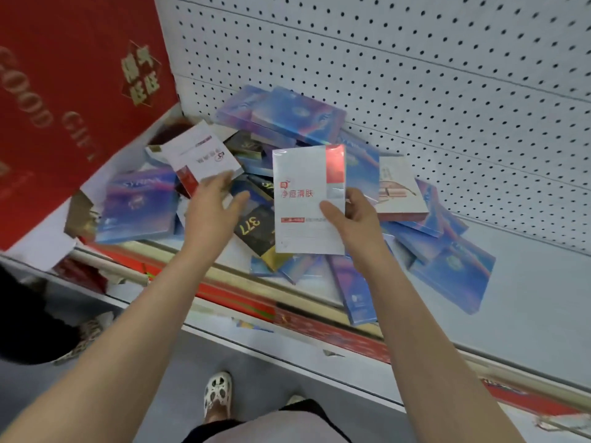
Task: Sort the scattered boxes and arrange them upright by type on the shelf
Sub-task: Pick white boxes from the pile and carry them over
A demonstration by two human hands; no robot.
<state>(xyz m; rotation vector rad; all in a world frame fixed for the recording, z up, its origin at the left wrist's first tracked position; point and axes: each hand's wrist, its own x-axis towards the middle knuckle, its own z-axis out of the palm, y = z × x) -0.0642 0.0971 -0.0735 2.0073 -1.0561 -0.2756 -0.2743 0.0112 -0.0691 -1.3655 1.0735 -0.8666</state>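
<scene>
A heap of flat boxes lies scattered on the white shelf [527, 282]. My right hand [348, 212] grips a white box with a red corner [303, 187] upright above the heap. My left hand [211, 206] reaches with spread fingers toward a second white and red box [204, 155] lying tilted on the pile, its fingertips at that box's near edge. Several blue iridescent boxes [137, 206] lie around, one stack [287, 113] leaning at the back. A black box marked 377 [256, 228] sits in the middle. A beige box [399, 190] lies to the right.
A large red gift box [64, 100] stands at the shelf's left end. White pegboard [415, 75] backs the shelf. The shelf's right part is bare. Red packaging [243, 302] shows on the lower shelf. My shoe [217, 391] is on the grey floor; another person's foot [80, 340] stands at left.
</scene>
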